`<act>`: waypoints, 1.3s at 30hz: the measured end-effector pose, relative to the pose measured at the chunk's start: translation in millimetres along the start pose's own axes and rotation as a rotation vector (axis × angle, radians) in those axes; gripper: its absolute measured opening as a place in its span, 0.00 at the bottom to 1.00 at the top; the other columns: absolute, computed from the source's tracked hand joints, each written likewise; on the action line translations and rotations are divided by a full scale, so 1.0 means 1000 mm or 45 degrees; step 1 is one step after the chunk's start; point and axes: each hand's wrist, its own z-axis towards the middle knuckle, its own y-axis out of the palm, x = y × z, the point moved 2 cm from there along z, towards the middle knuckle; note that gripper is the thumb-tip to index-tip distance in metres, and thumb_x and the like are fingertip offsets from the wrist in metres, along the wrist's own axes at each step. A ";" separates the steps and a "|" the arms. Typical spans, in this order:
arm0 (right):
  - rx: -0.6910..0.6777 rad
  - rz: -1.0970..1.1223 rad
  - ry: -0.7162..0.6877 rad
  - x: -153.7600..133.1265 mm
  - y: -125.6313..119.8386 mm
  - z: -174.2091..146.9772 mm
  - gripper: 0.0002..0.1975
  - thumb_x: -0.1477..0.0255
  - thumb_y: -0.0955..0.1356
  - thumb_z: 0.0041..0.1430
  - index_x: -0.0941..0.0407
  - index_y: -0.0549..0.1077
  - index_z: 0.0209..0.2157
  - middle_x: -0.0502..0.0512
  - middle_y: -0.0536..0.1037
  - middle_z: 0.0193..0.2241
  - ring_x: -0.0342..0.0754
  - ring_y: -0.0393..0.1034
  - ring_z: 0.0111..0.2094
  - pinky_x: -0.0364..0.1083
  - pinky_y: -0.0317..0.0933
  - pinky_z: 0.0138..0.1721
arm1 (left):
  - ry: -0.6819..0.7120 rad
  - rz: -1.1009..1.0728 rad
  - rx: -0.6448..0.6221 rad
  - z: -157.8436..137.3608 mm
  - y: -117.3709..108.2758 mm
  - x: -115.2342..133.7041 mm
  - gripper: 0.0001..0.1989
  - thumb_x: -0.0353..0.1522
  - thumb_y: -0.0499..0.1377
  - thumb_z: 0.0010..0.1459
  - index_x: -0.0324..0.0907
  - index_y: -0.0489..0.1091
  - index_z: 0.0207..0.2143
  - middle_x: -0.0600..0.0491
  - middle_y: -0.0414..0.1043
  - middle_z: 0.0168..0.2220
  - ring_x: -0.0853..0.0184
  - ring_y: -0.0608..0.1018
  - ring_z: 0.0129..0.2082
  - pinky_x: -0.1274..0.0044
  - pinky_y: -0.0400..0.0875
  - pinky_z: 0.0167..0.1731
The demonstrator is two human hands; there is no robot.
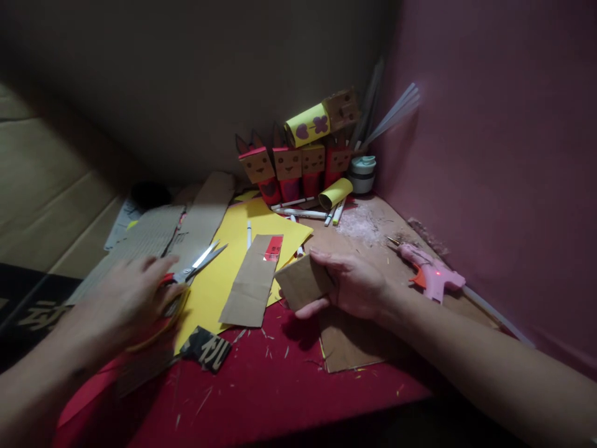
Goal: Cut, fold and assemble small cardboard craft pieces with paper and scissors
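Observation:
My left hand [135, 289], blurred by motion, is at the red handle of a pair of scissors [198, 264], thumb and fingers on either side of it. Whether it grips the handle I cannot tell. The scissor blades are parted and point away to the right, over yellow paper [209, 305]. Below that hand lies a yellow-rimmed ring, partly hidden. Between the thumb and fingers of my right hand [352, 283] is a small folded piece of cardboard [303, 280], held above the table. A cardboard strip [252, 286] with a red label lies between my hands.
A pink glue gun [433, 274] with a lit red light lies at right. Cardboard animal figures [286, 165], a lidded cup [362, 174], a yellow tube [336, 193] and markers [301, 213] stand or lie at the back. A cardboard sheet [349, 345] and black scrap [205, 348] lie in front.

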 end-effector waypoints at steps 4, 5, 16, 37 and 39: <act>-0.044 -0.033 0.012 0.001 -0.001 0.000 0.15 0.67 0.60 0.65 0.61 0.70 0.46 0.62 0.76 0.35 0.52 0.74 0.35 0.52 0.72 0.32 | 0.096 -0.573 -0.171 0.005 0.000 0.075 0.22 0.45 0.52 0.60 0.44 0.70 0.50 0.50 0.75 0.47 0.61 0.74 0.44 0.74 0.67 0.43; -0.062 -0.042 0.013 0.001 -0.001 0.000 0.16 0.67 0.60 0.66 0.61 0.70 0.47 0.62 0.76 0.35 0.52 0.74 0.35 0.51 0.72 0.32 | 0.197 -0.683 -0.229 0.007 0.003 0.094 0.20 0.44 0.54 0.59 0.44 0.72 0.48 0.52 0.76 0.44 0.62 0.75 0.43 0.75 0.68 0.42; -0.042 -0.255 -0.021 0.007 -0.003 0.002 0.14 0.79 0.70 0.48 0.63 0.72 0.40 0.58 0.79 0.27 0.47 0.76 0.27 0.44 0.72 0.30 | -0.141 -1.523 -0.291 0.031 0.043 0.123 0.10 0.37 0.64 0.46 0.39 0.70 0.24 0.55 0.71 0.23 0.70 0.71 0.24 0.78 0.66 0.26; -0.035 -0.329 -0.109 0.010 -0.009 0.005 0.13 0.75 0.69 0.53 0.64 0.73 0.41 0.58 0.78 0.28 0.47 0.76 0.25 0.43 0.71 0.28 | -0.145 -1.704 -0.340 0.017 0.066 0.119 0.14 0.41 0.62 0.54 0.40 0.69 0.24 0.55 0.72 0.20 0.71 0.71 0.17 0.80 0.66 0.18; 0.015 -0.343 -0.135 0.008 -0.009 0.005 0.11 0.75 0.68 0.55 0.63 0.74 0.40 0.57 0.78 0.28 0.45 0.75 0.24 0.42 0.70 0.26 | -0.134 -1.665 -0.327 0.017 0.065 0.119 0.14 0.41 0.62 0.53 0.39 0.69 0.24 0.55 0.71 0.20 0.72 0.71 0.18 0.81 0.65 0.19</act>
